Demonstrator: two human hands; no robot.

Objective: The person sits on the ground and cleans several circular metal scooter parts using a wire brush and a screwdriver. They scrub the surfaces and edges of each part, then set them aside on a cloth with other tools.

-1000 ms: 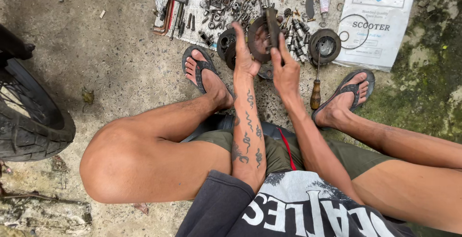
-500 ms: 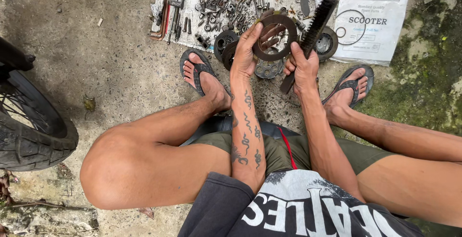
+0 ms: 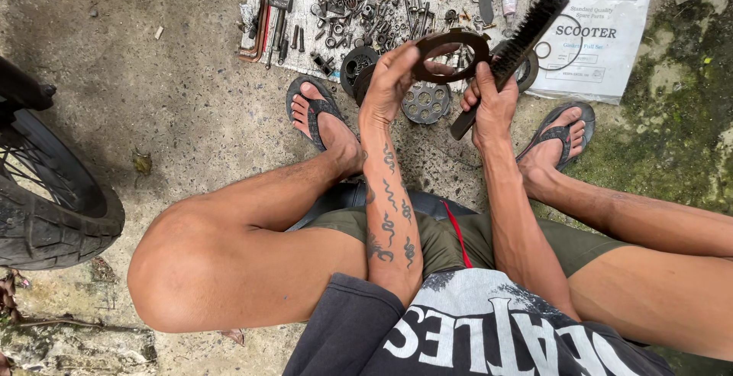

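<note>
Head view: motorcycle tyre (image 3: pixel 53 208) at far left, white sheet (image 3: pixel 382 9) strewn with bolts and small metal parts ahead. Left hand (image 3: pixel 389 82) raised over sheet, fingers pinching brown ring-shaped plate (image 3: pixel 450 54) at its edge. Right hand (image 3: pixel 492 101) fisted around black wire brush (image 3: pixel 511 51), bristles just beside plate.

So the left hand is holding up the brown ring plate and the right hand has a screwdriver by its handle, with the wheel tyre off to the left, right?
Not quite. The head view shows the right hand holding a black bristle brush by its handle, not a screwdriver. The rest stands: the left hand holds up the brown ring plate, and the wheel tyre is off to the left.
</note>
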